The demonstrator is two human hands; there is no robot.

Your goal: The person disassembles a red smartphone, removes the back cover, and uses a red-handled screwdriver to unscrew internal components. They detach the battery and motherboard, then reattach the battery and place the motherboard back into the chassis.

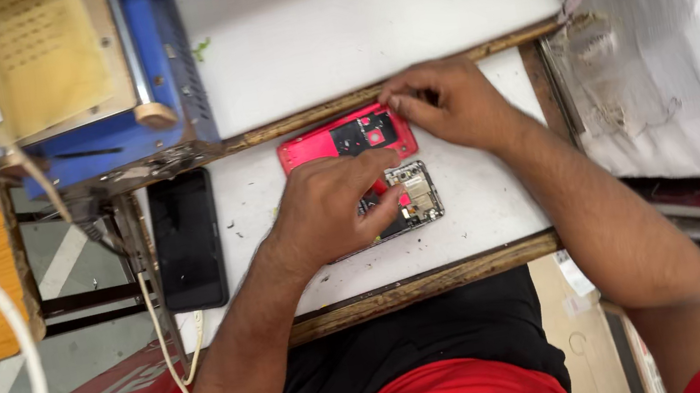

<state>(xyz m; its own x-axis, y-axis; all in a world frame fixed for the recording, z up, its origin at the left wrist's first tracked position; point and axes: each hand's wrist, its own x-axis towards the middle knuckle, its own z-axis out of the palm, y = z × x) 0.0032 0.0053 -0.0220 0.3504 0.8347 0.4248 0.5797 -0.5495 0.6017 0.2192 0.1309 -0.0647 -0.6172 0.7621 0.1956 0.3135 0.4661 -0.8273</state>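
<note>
A white workbench [298, 54] with wooden edging, seen from above by a seated person. The left hand [328, 205] lies pressed over an opened phone [412, 200], its circuit board exposed, thumb and fingers closed on it near the bench's front edge. Just behind it lies a red phone back cover [341, 141]; the right hand [448, 104] touches its corner with curled fingertips. A black phone [187, 241] lies well apart to the left, below a blue machine [158, 67].
</note>
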